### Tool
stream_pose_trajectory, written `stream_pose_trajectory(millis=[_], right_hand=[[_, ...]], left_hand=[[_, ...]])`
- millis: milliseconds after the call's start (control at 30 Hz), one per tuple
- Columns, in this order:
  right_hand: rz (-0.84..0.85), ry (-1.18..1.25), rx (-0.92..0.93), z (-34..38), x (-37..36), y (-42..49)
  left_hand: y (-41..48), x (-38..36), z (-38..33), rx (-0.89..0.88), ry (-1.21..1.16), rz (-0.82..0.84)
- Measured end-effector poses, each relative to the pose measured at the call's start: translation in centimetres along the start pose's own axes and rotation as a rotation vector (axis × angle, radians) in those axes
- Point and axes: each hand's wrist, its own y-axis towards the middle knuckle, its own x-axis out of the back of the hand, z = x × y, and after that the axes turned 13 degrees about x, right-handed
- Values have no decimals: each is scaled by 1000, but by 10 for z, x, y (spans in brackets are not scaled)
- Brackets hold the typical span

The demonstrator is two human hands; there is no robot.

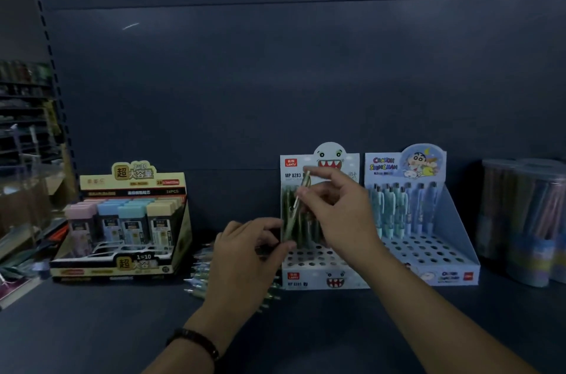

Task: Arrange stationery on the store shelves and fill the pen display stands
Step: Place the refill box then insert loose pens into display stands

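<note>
nearest us, a bracelet (pixel 196 340) circles the wrist of our left hand (pixel 245 257), which hovers with fingers curled over loose pens (pixel 199 274) lying on the shelf (pixel 92 327); we cannot tell whether its grip holds anything

just beyond, our right hand (pixel 340 211) has its grip pinching a green pen (pixel 303 186), held tilted above the holes of the stand (pixel 318 275), whose back rows are partly filled

right of it we see a blue stand (pixel 444 257) with pens in its back rows, then tubs (pixel 526 220); well to the left sits a lead box (pixel 122 251)
</note>
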Motion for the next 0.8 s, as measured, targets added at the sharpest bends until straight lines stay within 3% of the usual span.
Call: stream_pose_trajectory(millis=[133, 367, 800], right_hand=[[-82, -155, 83, -16, 5, -4], [-31, -389, 194, -21, -3, -9], [133, -395, 243, -23, -11, -13]], left_hand=[[-5, 8, 14, -59, 74, 46], [-6, 11, 17, -154, 173, 166], [-7, 7, 18, -130, 117, 182]])
